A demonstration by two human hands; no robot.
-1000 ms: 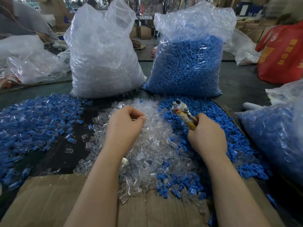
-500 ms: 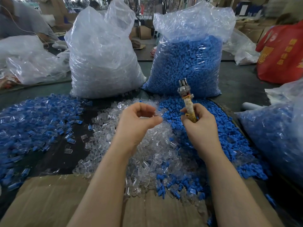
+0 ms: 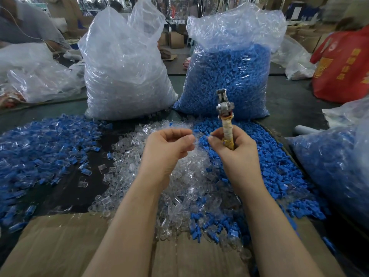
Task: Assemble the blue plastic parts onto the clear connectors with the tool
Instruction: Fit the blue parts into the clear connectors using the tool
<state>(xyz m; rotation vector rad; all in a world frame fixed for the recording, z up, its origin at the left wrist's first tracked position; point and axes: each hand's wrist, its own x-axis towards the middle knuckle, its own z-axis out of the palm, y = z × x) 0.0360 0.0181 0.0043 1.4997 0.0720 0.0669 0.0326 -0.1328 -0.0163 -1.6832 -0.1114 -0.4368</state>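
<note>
Above the heap of clear plastic connectors (image 3: pixel 139 176), the right hand (image 3: pixel 233 150) grips a tape-wrapped metal tool (image 3: pixel 225 118) upright; the left hand (image 3: pixel 165 150) pinches a clear connector (image 3: pixel 196 136).

The tool (image 3: pixel 225 118) stood nearly upright, its metal head topmost and its pale, tape-wrapped handle below. Loose clear connectors (image 3: pixel 139 176) lay heaped at the middle of the worktop, spilling toward its near edge. Blue plastic parts (image 3: pixel 279 172) formed a pile touching that heap's right side, toward the worktop's right edge.
</note>
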